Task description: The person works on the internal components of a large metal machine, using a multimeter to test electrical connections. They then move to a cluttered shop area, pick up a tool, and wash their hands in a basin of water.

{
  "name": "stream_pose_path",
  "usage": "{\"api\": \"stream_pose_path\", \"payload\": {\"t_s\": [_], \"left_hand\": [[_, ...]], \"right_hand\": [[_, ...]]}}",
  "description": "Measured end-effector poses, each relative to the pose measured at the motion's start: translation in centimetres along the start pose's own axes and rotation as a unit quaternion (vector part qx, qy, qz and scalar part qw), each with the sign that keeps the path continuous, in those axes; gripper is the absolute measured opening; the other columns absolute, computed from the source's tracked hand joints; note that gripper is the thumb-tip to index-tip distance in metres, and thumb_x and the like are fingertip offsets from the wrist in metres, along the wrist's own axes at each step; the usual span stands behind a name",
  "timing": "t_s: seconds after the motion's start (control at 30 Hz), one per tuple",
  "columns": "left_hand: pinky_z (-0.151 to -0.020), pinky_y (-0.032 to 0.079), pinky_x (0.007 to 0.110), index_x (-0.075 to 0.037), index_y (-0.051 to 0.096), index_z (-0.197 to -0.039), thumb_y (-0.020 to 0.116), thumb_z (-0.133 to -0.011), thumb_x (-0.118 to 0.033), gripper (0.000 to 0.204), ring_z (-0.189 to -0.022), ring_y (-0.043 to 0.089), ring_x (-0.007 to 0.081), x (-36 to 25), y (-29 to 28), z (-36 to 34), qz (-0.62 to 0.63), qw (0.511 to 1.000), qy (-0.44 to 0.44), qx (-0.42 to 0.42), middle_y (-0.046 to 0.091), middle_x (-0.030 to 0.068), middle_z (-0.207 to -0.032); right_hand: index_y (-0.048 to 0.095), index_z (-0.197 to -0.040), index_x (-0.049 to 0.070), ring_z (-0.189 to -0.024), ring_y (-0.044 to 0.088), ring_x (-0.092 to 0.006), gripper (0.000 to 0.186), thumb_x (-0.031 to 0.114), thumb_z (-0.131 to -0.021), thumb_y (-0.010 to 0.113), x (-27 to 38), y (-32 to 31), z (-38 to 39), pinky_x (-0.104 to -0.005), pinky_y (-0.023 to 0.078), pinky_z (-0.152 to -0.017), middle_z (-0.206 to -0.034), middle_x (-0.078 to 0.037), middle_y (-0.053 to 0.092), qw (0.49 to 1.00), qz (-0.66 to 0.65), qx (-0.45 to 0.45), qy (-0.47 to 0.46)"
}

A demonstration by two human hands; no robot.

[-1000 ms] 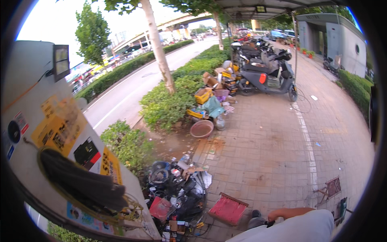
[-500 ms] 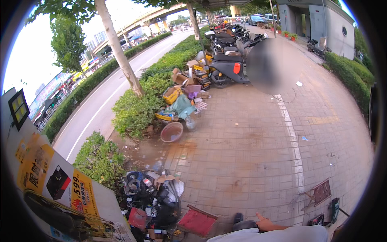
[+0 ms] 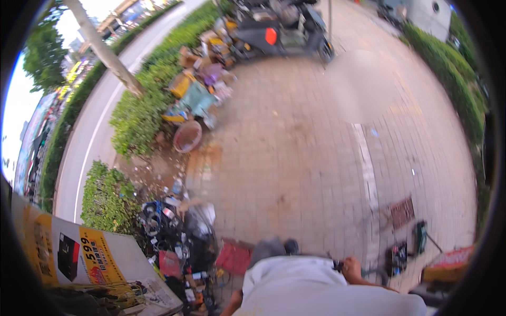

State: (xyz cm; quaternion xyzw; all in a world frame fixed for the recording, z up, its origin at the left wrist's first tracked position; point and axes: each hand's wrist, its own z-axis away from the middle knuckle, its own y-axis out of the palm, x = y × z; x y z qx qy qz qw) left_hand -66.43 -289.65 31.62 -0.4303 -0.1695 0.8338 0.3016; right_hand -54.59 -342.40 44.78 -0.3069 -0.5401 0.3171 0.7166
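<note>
My right hand is at the lower centre, in front of my white shirt. Its fingers are curled by a small dark thing, too blurred to name. My left hand shows only in part at the lower edge, fingers hidden. It is nearest to a heap of cables and small parts on the ground. A red folding stool stands between the heap and my legs. To the right of my right hand lie a dark box of items and a green tool-like thing.
A brown folding stool stands on the paving at right. Farther off are a round basin, piled boxes and bags and a parked scooter. A signboard and bush edge the left.
The view has tipped downward, and more of my body shows. My right hand went from a pointing finger to curled fingers. My left hand has come partly into view.
</note>
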Motion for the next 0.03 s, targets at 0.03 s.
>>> {"api": "stream_pose_path", "payload": {"t_s": [0.03], "left_hand": [[-0.068, 0.048, 0.038, -0.004, 0.065, -0.089, 0.052, -0.080, -0.025, 0.026, -0.070, 0.061, 0.0264, 1.03, -2.22, 0.61, -0.014, 1.000, -0.008, 0.027, 0.063, 0.0107, -0.071]], "right_hand": [[0.062, -0.083, 0.006, -0.082, 0.053, -0.0333, 0.017, 0.014, -0.070, 0.066, 1.15, -0.94, 0.43, -0.0403, 0.043, -0.071, -0.085, -0.017, 0.054, 1.000, -0.001, -0.003, 0.012]]}}
